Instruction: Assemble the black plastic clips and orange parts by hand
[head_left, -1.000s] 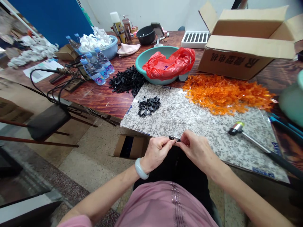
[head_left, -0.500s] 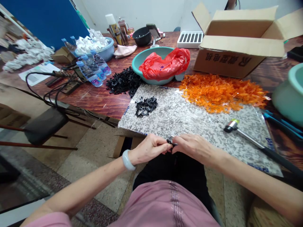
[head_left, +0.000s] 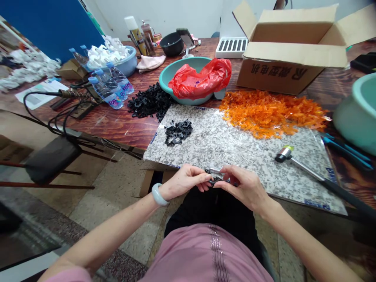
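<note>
Between my two hands, at the front edge of the speckled stone slab [head_left: 202, 150], is a small black part [head_left: 216, 180] with a short silvery piece [head_left: 215, 170] beside it. My left hand [head_left: 194, 179] pinches the black part between thumb and fingers. My right hand [head_left: 242, 184] has thumb and forefinger at the part's right side; its grip covers some of it. Thin metal pins [head_left: 235, 150] are scattered on the slab just beyond my hands. A small group of black parts [head_left: 178, 132] lies to their left.
Orange translucent pieces [head_left: 273, 111] are heaped at the slab's back right. A mallet [head_left: 305, 168] lies at right. Behind stand a green basin [head_left: 164, 78] with a red bag [head_left: 202, 80] and an open carton [head_left: 273, 74]. More black parts [head_left: 149, 101] and water bottles [head_left: 107, 94] are at left.
My right hand has opened its grip a little and raised its fingers, showing more of the black part and the silvery piece. The view has shifted slightly.
</note>
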